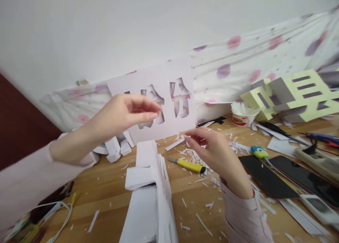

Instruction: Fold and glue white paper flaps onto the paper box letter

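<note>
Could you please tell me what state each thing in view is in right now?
Left hand: raised, fingers pinched, in front of the stencil sheet.
Right hand: low over the scraps, fingers curled at a paper strip.
Stencil sheet: upright, characters cut out.
Utility knife: lying flat, blade out.
Paper cup: upright, stuffed with scraps.
Foam letters: assembled, lying tilted.
Phone: lying flat, screen dark.
</note>
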Action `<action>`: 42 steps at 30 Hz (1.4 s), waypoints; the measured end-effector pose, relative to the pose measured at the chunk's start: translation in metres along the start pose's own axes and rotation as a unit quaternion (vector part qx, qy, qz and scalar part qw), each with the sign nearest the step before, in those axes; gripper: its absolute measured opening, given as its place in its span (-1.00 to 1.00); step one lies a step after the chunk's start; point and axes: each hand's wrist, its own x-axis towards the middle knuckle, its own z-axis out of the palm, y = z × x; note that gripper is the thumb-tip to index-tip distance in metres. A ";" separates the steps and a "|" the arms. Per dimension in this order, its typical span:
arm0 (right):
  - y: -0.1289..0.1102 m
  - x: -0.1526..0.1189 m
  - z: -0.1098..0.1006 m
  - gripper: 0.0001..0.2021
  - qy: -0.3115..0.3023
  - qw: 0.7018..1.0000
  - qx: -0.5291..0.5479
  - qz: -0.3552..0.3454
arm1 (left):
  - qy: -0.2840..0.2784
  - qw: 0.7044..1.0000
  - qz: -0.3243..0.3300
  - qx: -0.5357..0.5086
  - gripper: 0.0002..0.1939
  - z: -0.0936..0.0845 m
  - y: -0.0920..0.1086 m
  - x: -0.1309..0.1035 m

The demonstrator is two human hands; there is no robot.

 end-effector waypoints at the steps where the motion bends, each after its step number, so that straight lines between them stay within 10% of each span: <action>1: -0.003 -0.001 0.001 -0.82 -0.044 0.999 -0.002 -0.003 | 0.031 0.997 0.012 0.070 -0.91 -0.006 -0.006 -0.017; 6: -0.021 -0.008 0.018 -0.59 -0.247 0.968 -0.007 -0.046 | 0.120 0.969 0.058 0.210 -0.83 -0.004 -0.036 -0.101; 11: -0.026 -0.008 0.041 -0.65 -0.272 0.955 0.016 -0.114 | 0.106 0.958 0.105 0.245 -0.72 0.011 -0.045 -0.138; 15: -0.027 -0.009 0.046 -0.71 -0.270 0.954 0.017 -0.131 | 0.084 0.942 0.173 0.277 -0.81 0.014 -0.038 -0.132; 28: -0.030 -0.010 0.048 -0.78 -0.284 0.943 0.053 -0.164 | 0.041 0.985 -0.036 0.164 -0.76 0.026 -0.049 -0.098; 42: -0.026 -0.007 0.045 -0.89 -0.273 0.939 0.080 -0.194 | 0.044 0.986 -0.075 0.140 -0.79 0.031 -0.047 -0.096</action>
